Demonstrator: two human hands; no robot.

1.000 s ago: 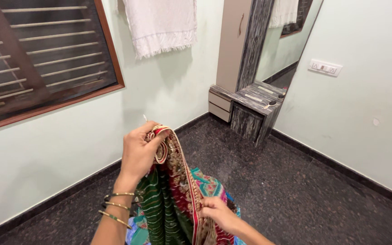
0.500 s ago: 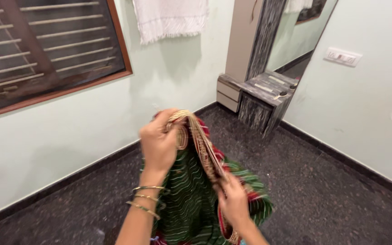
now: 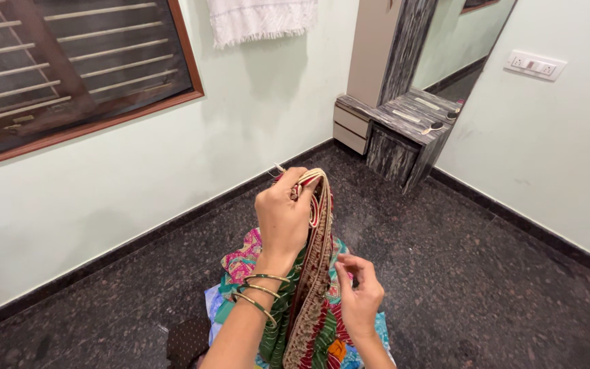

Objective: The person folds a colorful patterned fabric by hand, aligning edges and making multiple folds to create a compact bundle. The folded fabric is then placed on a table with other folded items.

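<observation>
My left hand, with thin gold bangles on the wrist, is raised and grips the gathered top folds of a long green, red and cream patterned cloth that hangs down from it. The cloth's woven cream border runs down the folded edge. My right hand is lower and to the right, fingers pinched at the cloth's edge. A heap of multicoloured fabric lies on the floor beneath the hanging cloth.
Dark speckled stone floor spreads all around. A grey-streaked low cabinet with a tall mirror stands in the far corner. A barred window is on the left wall, a white towel hangs above, a switch plate on the right wall.
My left hand has stayed raised with the cloth's top folds. My right hand has slid along the folded edge, and the pleats look more tightly gathered. The view has shifted slightly.
</observation>
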